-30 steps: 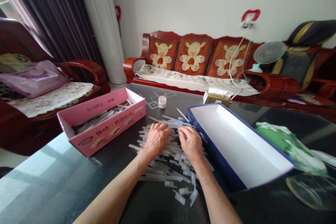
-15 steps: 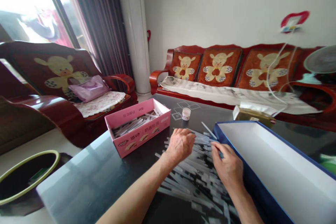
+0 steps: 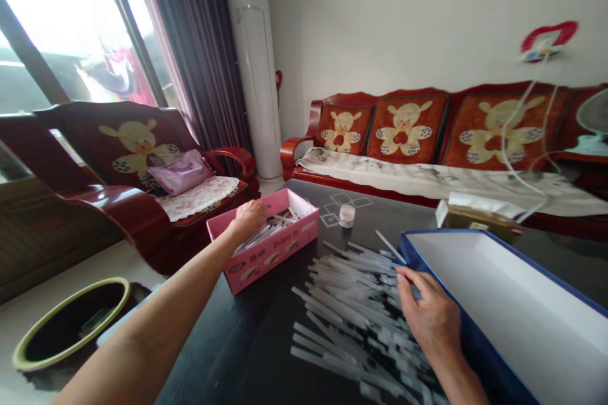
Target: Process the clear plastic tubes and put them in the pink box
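Note:
My left hand [image 3: 249, 215] reaches over the pink cardboard box [image 3: 266, 254], its fingers curled down into the several clear plastic strips lying inside; whether it grips any is hidden. My right hand [image 3: 430, 313] rests palm down, fingers spread flat, on the pile of clear plastic strips [image 3: 349, 304] scattered across the dark glass table [image 3: 247, 354]. That hand lies right beside the near wall of the blue box [image 3: 479, 354] with a white inside.
A small white jar [image 3: 347, 216] stands behind the strips. A tan tissue box [image 3: 468, 214] sits past the blue box. A red wooden sofa [image 3: 427, 133] lines the wall, an armchair [image 3: 118, 171] stands left, and a green-rimmed bin [image 3: 66, 323] is on the floor.
My left hand has left the strip pile and moved left to the pink box. My right hand stays on the pile. The view has swung to the left.

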A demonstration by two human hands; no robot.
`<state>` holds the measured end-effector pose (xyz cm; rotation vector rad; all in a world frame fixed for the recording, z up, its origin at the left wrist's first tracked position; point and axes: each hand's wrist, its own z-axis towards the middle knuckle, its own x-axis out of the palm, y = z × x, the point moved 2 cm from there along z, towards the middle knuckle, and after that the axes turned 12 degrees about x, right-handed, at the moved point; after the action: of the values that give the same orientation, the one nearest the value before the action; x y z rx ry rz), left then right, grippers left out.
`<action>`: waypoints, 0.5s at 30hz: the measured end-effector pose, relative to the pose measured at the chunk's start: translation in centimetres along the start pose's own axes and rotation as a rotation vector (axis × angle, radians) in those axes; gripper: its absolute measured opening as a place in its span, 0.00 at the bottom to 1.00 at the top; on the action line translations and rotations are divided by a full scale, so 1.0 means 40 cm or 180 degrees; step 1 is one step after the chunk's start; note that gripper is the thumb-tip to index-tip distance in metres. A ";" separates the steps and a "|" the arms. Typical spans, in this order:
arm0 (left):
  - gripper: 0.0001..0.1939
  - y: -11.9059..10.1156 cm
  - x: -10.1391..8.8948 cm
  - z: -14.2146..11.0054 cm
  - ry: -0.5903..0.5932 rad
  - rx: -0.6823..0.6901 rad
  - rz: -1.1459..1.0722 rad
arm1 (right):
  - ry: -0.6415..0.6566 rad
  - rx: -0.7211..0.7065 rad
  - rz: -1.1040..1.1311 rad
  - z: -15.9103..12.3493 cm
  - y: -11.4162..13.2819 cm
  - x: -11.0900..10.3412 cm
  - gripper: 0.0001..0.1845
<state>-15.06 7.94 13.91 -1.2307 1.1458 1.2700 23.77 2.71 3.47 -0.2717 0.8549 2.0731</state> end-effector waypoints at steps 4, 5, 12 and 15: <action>0.09 0.052 0.047 -0.004 0.0254 -0.0173 -0.0182 | -0.0024 0.0032 0.0004 0.001 -0.002 -0.001 0.14; 0.10 0.054 0.055 -0.007 0.0278 -0.0197 -0.0236 | -0.0029 0.0034 0.0011 0.001 -0.002 -0.001 0.14; 0.19 0.030 0.068 -0.026 0.0003 -0.0119 -0.0654 | -0.0025 0.0033 0.0018 0.001 -0.005 0.001 0.13; 0.19 0.028 0.069 -0.033 -0.0293 0.0008 -0.0839 | -0.0053 0.0063 0.0048 0.001 -0.003 -0.002 0.13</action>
<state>-16.08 6.65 11.10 -1.2621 0.8864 1.1133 23.90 2.74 3.49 -0.2377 0.8695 2.0769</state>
